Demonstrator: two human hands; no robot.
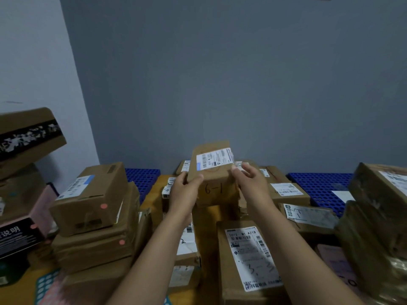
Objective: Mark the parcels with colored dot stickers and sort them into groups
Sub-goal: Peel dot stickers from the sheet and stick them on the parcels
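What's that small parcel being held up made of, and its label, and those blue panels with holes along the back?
The small parcel looks like plain brown cardboard, matt, with creased, worn edges. Its label seems to be white printed paper, going by the barcodes and a lifting corner; its finish is hard to judge. The blue panels look like moulded plastic: even colour, regular grid of holes.

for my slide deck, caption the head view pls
Left hand and right hand hold a small labelled parcel over piled cardboard boxes.
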